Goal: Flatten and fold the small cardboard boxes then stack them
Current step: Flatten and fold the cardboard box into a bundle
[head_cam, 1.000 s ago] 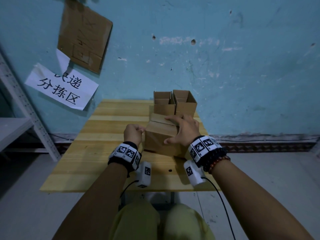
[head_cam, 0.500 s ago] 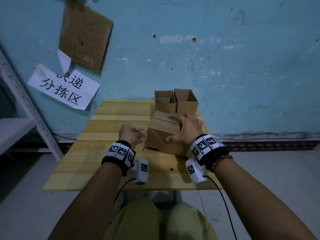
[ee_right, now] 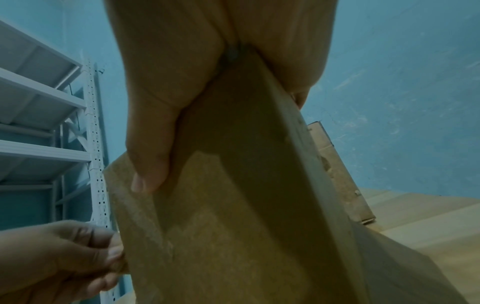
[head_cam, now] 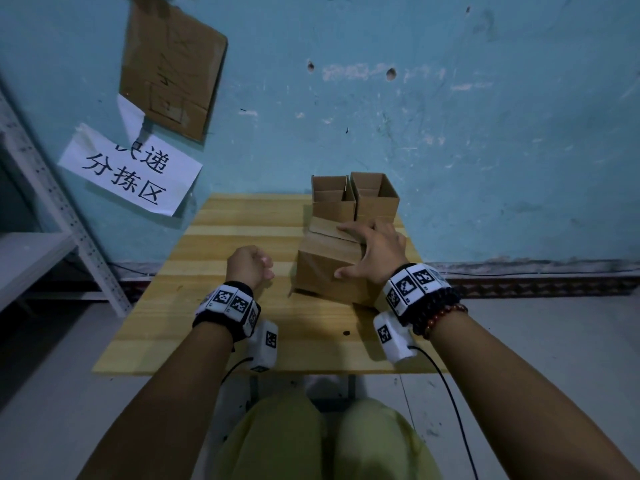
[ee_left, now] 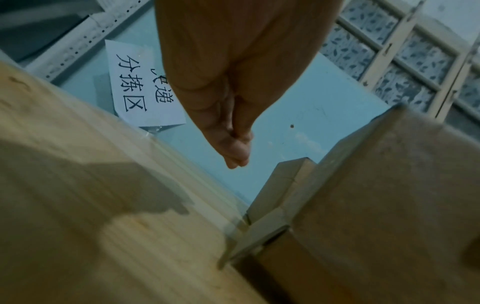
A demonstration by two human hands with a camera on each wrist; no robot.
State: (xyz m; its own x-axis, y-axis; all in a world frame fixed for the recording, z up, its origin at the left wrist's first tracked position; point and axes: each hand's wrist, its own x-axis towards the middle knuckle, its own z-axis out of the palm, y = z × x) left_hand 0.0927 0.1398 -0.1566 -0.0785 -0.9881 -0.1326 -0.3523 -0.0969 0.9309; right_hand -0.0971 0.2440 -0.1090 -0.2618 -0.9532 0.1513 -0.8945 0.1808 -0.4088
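Near box: brown cardboard, closed, sitting tilted on the wooden bench toward its right edge, about midway between front and far edges; one top flap lifting slightly at the far side.

Right hand: lying over the top right of the near box, fingers spreading across the top flap, thumb pressing the front face; grasping the box between thumb and fingers, as the right wrist view confirms with the thumb flat against the cardboard.

Left hand: hovering above the bench just left of the near box, fingers curling loosely inward, holding nothing; in the right wrist view fingertips appearing to graze the box's left edge, contact not certain.

Two open boxes: standing upright side by side at the far edge of the bench, against the blue wall, directly behind the near box; flaps standing open, interiors showing.

Paper sign: white, printed with black characters, hanging on the wall left of the bench; cardboard sheet hanging above it.

Metal shelving: white, standing at the far left.
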